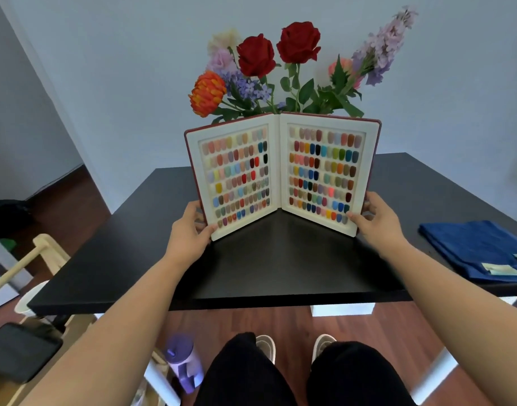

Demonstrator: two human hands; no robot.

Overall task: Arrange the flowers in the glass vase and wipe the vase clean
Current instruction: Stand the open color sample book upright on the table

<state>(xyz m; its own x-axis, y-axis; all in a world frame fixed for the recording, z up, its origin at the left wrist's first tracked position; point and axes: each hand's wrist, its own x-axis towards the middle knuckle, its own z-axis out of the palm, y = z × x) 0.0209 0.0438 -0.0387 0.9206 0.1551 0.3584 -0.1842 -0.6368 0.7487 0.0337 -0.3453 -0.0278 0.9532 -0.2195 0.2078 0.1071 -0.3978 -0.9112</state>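
Note:
A bunch of flowers (283, 68) rises behind an open swatch book (280, 174): two red roses, an orange bloom, purple and pink sprays. The glass vase is hidden behind the book. The book stands upright on the black table (280, 268), open in a V, with rows of coloured nail swatches on both white pages. My left hand (190, 230) grips the lower left edge of the book. My right hand (374, 218) grips its lower right edge.
A folded blue cloth (479, 247) lies at the table's right edge. Left of the table stand a wooden chair frame (31, 259) and a dark bag (5, 215). A purple bottle (182, 363) sits on the wooden floor by my knees.

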